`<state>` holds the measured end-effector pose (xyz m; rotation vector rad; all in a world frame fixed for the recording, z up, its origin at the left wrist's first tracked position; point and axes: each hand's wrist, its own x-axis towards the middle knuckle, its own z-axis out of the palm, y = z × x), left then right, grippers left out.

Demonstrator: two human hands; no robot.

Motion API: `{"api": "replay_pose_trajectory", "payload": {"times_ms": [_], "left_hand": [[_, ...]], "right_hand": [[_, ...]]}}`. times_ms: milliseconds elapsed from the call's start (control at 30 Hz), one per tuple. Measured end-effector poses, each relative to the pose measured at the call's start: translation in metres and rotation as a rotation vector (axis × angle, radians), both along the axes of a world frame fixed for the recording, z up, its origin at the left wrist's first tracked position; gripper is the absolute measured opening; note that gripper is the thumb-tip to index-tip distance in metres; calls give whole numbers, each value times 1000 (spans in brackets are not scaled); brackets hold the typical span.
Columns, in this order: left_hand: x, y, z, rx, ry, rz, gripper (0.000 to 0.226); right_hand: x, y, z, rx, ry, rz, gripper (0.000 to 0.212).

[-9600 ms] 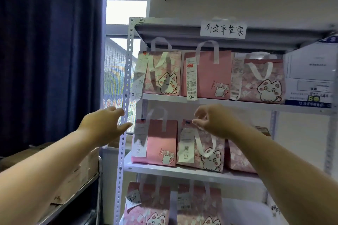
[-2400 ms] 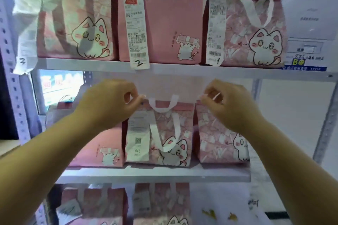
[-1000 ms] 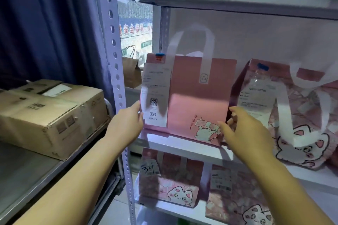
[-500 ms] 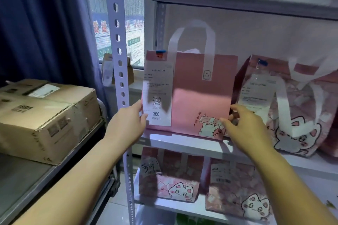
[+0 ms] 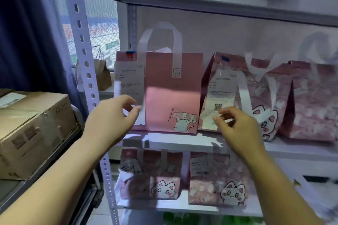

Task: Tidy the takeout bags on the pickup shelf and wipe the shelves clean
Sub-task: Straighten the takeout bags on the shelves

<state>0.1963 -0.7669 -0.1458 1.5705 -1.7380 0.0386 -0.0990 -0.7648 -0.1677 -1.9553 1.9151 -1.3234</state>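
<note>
Left hand [image 5: 111, 120] hovers by plain bag [image 5: 170, 95], right hand [image 5: 239, 128] by patterned bag [image 5: 274, 97].

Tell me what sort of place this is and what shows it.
Probably a takeout pickup point, perhaps a shop's back area. A metal shelf rack holds rows of pink cat-print bags, several with printed order receipts attached, and a cardboard box sits on the neighbouring rack.

In front of you, the plain pink bag [image 5: 170, 97]: smooth face, soft sheen mid-panel; handles white, matt. Next to it, the patterned bag [image 5: 259, 97]: same slick look, creased. On the plain one, the receipt [image 5: 129, 86]: thin matt paper. The shelf upright [image 5: 85, 45]: painted perforated metal. The shelf board [image 5: 182, 142]: smooth, white, faintly glossy. To your left, the box [image 5: 33, 129]: matt brown cardboard; the curtain [image 5: 27, 33]: dark cloth.
</note>
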Motion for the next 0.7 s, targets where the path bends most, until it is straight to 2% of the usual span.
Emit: {"api": "replay_pose_trajectory", "payload": {"times_ms": [200, 367, 600, 700], "left_hand": [[-65, -8, 2, -11, -3, -157, 17], [-121, -23, -4, -46, -18, -216, 26], [-172, -40, -12, -86, -45, -118, 38], [-182, -45, -14, -55, -33, -62, 36]], "right_hand": [[-61, 9, -8, -6, -55, -89, 12], [-122, 12, -9, -28, 2, -194, 17], [-180, -3, -10, 64, 55, -235, 46], [-189, -11, -9, 121, 87, -177, 46]]}}
